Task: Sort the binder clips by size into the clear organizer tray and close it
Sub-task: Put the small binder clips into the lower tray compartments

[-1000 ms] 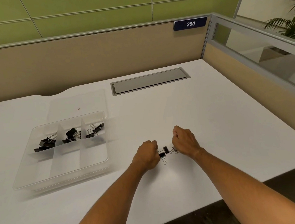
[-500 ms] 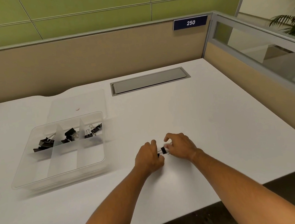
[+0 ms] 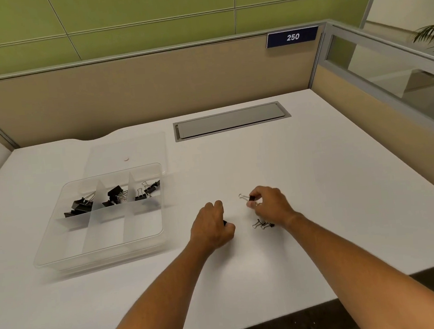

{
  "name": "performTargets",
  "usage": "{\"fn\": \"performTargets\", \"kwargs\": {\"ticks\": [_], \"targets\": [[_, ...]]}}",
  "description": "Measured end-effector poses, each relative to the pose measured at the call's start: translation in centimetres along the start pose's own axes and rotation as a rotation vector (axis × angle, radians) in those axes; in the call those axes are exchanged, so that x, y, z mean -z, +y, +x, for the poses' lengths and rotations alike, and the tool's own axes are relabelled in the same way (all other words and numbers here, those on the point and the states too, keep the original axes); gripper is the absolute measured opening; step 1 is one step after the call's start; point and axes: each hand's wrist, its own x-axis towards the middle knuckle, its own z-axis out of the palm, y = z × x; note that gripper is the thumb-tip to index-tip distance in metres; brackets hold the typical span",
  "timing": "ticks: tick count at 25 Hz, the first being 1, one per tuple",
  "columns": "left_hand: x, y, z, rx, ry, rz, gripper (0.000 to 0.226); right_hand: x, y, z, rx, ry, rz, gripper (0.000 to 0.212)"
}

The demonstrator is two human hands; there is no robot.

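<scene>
The clear organizer tray [image 3: 61, 252] sits at the left of the white desk, with black binder clips in its three far compartments: large ones [image 3: 79, 205] at left, medium ones [image 3: 115, 195] in the middle, small ones [image 3: 148, 190] at right. My right hand [image 3: 268, 205] pinches a small black binder clip [image 3: 250, 197] just above the desk. Loose small clips [image 3: 264, 224] lie on the desk under that wrist. My left hand [image 3: 212, 226] is curled shut, with a bit of black clip [image 3: 225, 222] showing at the fingers.
The tray's clear lid [image 3: 128, 153] lies flat on the desk behind the tray. A grey cable hatch [image 3: 230, 121] is set into the desk's far side. Partition walls close the back and right. The desk's front edge runs near my forearms.
The hands, which were together over the clips, have pulled apart. My right hand has lifted one small clip up and to the right, uncovering loose clips on the desk. My left fist stays closed.
</scene>
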Motion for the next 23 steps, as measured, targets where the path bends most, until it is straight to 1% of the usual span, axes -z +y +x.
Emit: {"fn": "performTargets", "kwargs": {"ticks": [1, 3, 8, 11, 14, 19, 21, 23], "targets": [[0.1, -0.1, 0.0, 0.005, 0.007, -0.004, 0.029, 0.7, -0.1, 0.2, -0.028, 0.055, 0.082, 0.021], [0.3, -0.2, 0.1, 0.004, 0.019, -0.011, 0.028, 1.9, -0.3, 0.3, -0.065, 0.110, 0.179, 0.021], [0.7, -0.4, 0.1, 0.018, 0.033, -0.030, 0.025, 2.7, -0.5, 0.1, -0.109, 0.147, 0.249, 0.026], [1.1, -0.8, 0.1, 0.028, 0.050, -0.039, 0.024, 2.7, -0.5, 0.1, -0.132, 0.170, 0.257, 0.018], [1.6, -1.3, 0.1, 0.058, 0.071, -0.067, 0.023, 2.8, -0.8, 0.0, -0.150, 0.191, 0.322, 0.012], [2.8, -2.5, -0.7, 0.084, 0.133, -0.124, 0.019, 2.1, -2.7, -0.1, -0.174, 0.139, 0.398, 0.015], [3.5, -3.2, -1.3, 0.087, 0.164, -0.137, 0.018, 1.2, -3.7, 0.0, -0.139, 0.105, 0.402, 0.020], [4.1, -4.2, -2.1, 0.095, 0.197, -0.123, 0.017, 0.0, -5.0, 0.0, -0.093, 0.085, 0.404, 0.017]]}}
